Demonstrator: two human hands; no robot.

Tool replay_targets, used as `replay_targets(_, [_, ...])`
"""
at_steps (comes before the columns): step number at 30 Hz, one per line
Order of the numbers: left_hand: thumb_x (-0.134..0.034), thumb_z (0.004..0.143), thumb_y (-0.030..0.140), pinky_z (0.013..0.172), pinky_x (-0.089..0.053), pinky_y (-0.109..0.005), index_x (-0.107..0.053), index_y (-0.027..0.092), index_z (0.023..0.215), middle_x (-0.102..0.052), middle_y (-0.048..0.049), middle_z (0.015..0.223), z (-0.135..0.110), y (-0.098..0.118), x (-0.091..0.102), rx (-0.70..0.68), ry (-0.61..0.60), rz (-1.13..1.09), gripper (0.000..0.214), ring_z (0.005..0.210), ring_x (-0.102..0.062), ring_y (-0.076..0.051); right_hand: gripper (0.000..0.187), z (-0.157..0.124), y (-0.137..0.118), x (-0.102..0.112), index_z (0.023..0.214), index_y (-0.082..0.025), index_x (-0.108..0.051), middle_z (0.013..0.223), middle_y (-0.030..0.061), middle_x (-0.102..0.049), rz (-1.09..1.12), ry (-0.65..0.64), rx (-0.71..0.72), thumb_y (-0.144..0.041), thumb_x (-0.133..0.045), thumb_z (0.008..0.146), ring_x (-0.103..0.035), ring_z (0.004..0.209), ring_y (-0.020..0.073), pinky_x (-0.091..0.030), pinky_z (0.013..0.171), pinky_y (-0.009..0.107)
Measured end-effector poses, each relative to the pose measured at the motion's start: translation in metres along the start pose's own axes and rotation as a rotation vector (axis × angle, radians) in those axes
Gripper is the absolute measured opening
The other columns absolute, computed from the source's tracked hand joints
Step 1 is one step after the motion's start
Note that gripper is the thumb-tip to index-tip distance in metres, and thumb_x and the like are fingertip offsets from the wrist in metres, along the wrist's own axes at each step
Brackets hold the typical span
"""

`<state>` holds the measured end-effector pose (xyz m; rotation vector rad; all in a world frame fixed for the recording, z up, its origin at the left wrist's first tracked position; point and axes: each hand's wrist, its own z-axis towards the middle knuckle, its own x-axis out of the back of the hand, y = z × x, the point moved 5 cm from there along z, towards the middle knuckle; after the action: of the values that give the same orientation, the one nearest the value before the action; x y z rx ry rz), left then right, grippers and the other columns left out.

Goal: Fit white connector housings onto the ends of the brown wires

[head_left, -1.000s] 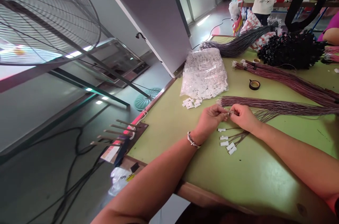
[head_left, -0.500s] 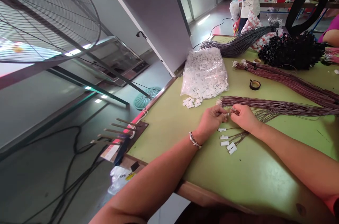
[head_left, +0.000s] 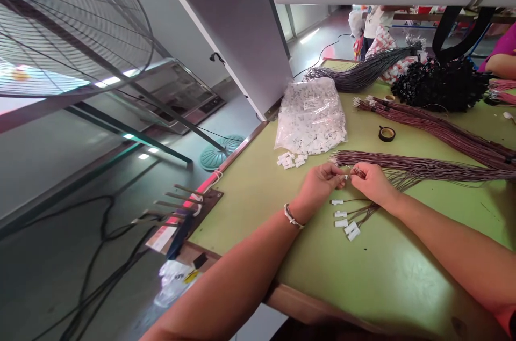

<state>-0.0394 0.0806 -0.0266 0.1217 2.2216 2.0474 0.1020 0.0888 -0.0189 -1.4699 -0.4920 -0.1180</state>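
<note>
My left hand (head_left: 322, 182) pinches a small white connector housing (head_left: 345, 176), mostly hidden by the fingertips. Just right of it, my right hand (head_left: 371, 180) is closed on the ends of brown wires (head_left: 357, 171). The fingertips of both hands almost meet above the table. Below them lie several wires fitted with white connectors (head_left: 341, 223), fanned out on the green surface. Behind the hands stretches a bundle of brown wires (head_left: 403, 161), its bare tips pointing left. A few loose white connectors (head_left: 287, 160) sit in front of a clear bag of connectors (head_left: 312, 115).
A roll of black tape (head_left: 386, 133) lies beyond the wires. Farther back are another brown bundle (head_left: 443, 126), a grey bundle (head_left: 363, 72) and a black heap (head_left: 439, 83). A pegged bracket (head_left: 201, 204) is fixed at the left table edge, near a fan (head_left: 76, 24).
The view has shifted slightly, so the background sits a little lower. Both hands stay fingertip to fingertip, and the white connector shows a bit more clearly between them.
</note>
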Motion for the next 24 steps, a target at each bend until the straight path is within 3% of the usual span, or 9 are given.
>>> replay_targets(4, [-0.067, 0.068, 0.021, 0.058, -0.047, -0.023, -0.061, 0.014, 0.069, -0.062, 0.0001, 0.058, -0.001, 0.004, -0.005, -0.079, 0.021, 0.089, 0.009, 0.056, -0.056, -0.010, 0.013, 0.001, 0.001, -0.001, 0.061, -0.019, -0.050, 0.052, -0.0050, -0.044, -0.060, 0.024, 0.019, -0.030, -0.053, 0.067, -0.036, 0.049, 0.0089, -0.027, 0.047, 0.022])
replay_targets(12, [-0.075, 0.058, 0.037, 0.057, -0.050, -0.026, -0.058, 0.016, 0.066, -0.063, 0.0008, 0.054, 0.001, 0.004, -0.005, 0.034, 0.087, 0.146, 0.028, 0.053, -0.058, -0.013, 0.006, 0.002, 0.001, -0.004, 0.068, -0.019, -0.056, 0.061, -0.0029, -0.056, -0.247, 0.030, 0.036, -0.023, -0.060, 0.068, -0.046, 0.057, 0.0106, -0.033, 0.055, 0.022])
replay_targets(20, [-0.075, 0.056, 0.042, 0.060, -0.051, -0.027, -0.062, 0.017, 0.069, -0.066, -0.0019, 0.059, 0.002, 0.007, 0.006, 0.081, 0.114, 0.251, 0.031, 0.059, -0.061, -0.016, 0.003, 0.002, -0.007, -0.002, 0.071, -0.019, -0.060, 0.063, -0.0032, -0.059, -0.178, -0.012, 0.032, -0.020, -0.057, 0.071, -0.050, 0.060, 0.0106, -0.037, 0.059, 0.021])
replay_targets(24, [-0.074, 0.057, 0.042, 0.059, -0.050, -0.026, -0.062, 0.017, 0.067, -0.064, -0.0015, 0.057, 0.003, 0.009, 0.008, 0.063, 0.089, 0.260, 0.030, 0.059, -0.060, -0.016, 0.004, 0.002, -0.010, -0.002, 0.070, -0.019, -0.061, 0.062, -0.0023, -0.059, -0.261, -0.039, -0.001, -0.022, -0.059, 0.071, -0.050, 0.059, 0.0114, -0.036, 0.057, 0.022])
